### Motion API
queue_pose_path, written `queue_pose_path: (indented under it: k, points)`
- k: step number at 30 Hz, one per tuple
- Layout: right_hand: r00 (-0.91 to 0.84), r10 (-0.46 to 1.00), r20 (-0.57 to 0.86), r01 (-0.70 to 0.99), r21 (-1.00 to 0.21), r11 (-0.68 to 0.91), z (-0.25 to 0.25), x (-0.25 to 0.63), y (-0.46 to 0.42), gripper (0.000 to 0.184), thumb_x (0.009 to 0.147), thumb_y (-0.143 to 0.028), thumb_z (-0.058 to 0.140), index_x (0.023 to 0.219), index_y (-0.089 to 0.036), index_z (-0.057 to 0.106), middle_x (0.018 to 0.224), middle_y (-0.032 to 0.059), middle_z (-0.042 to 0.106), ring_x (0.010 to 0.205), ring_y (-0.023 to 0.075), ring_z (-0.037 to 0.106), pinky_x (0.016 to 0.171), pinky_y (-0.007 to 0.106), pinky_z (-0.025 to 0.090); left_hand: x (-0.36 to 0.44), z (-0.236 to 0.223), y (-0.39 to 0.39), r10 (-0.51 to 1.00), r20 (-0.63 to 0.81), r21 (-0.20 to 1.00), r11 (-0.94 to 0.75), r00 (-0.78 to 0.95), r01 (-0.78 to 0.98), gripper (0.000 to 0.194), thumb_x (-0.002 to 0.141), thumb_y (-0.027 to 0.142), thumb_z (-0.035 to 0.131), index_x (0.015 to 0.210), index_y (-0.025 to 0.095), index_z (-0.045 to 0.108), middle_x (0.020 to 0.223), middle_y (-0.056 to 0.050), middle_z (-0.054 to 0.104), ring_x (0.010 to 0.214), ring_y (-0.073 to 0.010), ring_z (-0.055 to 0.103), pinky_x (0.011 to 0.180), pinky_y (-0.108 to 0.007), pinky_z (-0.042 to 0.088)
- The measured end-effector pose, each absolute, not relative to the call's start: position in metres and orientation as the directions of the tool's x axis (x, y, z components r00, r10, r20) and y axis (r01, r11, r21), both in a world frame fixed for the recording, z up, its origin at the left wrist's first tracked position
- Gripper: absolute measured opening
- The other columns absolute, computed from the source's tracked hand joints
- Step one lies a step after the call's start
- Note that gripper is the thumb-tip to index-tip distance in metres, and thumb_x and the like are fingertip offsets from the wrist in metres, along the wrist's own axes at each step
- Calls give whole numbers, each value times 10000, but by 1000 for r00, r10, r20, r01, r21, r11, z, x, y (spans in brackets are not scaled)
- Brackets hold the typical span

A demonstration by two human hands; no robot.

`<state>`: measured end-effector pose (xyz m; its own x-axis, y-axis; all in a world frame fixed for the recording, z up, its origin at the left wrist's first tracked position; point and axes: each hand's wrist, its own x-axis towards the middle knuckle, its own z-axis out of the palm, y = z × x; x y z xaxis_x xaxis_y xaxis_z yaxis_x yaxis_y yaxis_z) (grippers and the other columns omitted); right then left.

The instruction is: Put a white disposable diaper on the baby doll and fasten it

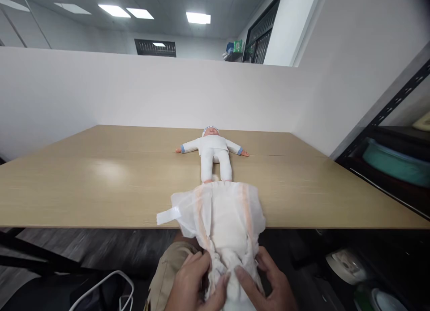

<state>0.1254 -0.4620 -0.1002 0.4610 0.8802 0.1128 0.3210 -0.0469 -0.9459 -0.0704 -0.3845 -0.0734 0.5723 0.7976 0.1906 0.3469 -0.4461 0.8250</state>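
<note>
A white diaper (228, 212) is unfolded, its wide end lying over the table's front edge and its near part hanging toward me. Peach stripes run along both sides, and one white tab sticks out at the left. My left hand (196, 279) grips the diaper's gathered left side, thumb on top. On the other side, my right hand (267, 282) pinches the bunched material with its thumb pressed in. Beyond the diaper a baby doll (214, 152) in white clothes and a cap lies on its back, arms spread. The diaper's far end covers or hides its feet.
The wooden table (101, 185) reaches to a white partition (151, 91). At right stands a dark shelf rack (379, 132) with a teal item (396, 161). A white cable (104, 284) loops at lower left. Round containers (347, 266) sit below the table at right.
</note>
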Motion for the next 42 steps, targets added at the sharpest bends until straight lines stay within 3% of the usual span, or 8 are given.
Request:
queue_pose_path:
  k: [9,12,15,21,26,30,33,42]
  points:
    - [407,844,349,681,-732,-26,-161,156,-437,481,930,-670,748,1140,-237,745,1009,118,831,913,333,792,811,449,667,-63,-108,-359,833,-6,952,-164,553,257,461,1006,656,609,1087,222,742,1055,-81,786,1000,-282,715,911,-338,586]
    - [366,720,590,817,-575,56,-150,155,-435,609,938,-569,791,1414,-231,617,1306,189,761,1176,404,733,955,568,638,-61,-124,-360,833,1,936,-195,553,293,472,1016,661,586,1066,218,741,1003,-81,777,939,-273,704,852,-331,576]
    - [208,755,622,850,-497,175,-120,144,-415,584,1034,-426,686,1570,-280,506,1587,166,603,1481,405,559,1160,639,539,-63,-131,-360,833,42,876,-296,551,380,418,1040,618,565,1034,232,725,983,-94,768,933,-284,693,851,-352,558]
    - [-190,909,372,851,-400,341,-86,142,-348,670,1079,-370,622,1713,-344,406,1787,55,408,1658,329,365,1335,590,393,-90,-78,-328,728,30,598,-562,685,572,290,1036,525,624,1013,245,696,1004,-90,758,944,-293,685,861,-394,518]
    - [-275,918,285,844,-386,373,-88,161,-327,774,1058,-488,672,1744,-389,328,1805,26,363,1650,339,383,1329,571,404,-77,-7,-234,648,263,302,-759,715,577,209,1075,212,498,1186,226,674,1176,-87,733,1104,-289,649,964,-412,517]
    - [-305,918,255,847,-369,384,-88,168,-324,777,1053,-529,666,1742,-379,339,1802,23,357,1642,356,397,1322,585,408,-24,-2,-149,468,232,-93,-862,853,498,848,868,-44,591,1649,234,414,1730,-189,417,1533,-377,456,1143,-496,455]
    - [-347,894,285,839,-331,432,-97,171,-318,824,1026,-550,690,1745,-355,339,1785,48,381,1610,385,447,1289,595,449,8,-19,-111,213,128,-192,-953,969,234,1036,794,-17,758,1688,342,376,1822,-125,296,1636,-393,350,1261,-506,346]
    - [-457,776,435,803,-174,571,-155,197,-287,832,1020,-454,725,1737,-429,305,1664,33,542,1408,355,682,1093,459,625,39,-31,-82,-242,218,-256,-949,945,-184,301,1026,207,619,1303,267,719,1500,-84,688,1329,-304,601,1154,-449,432]
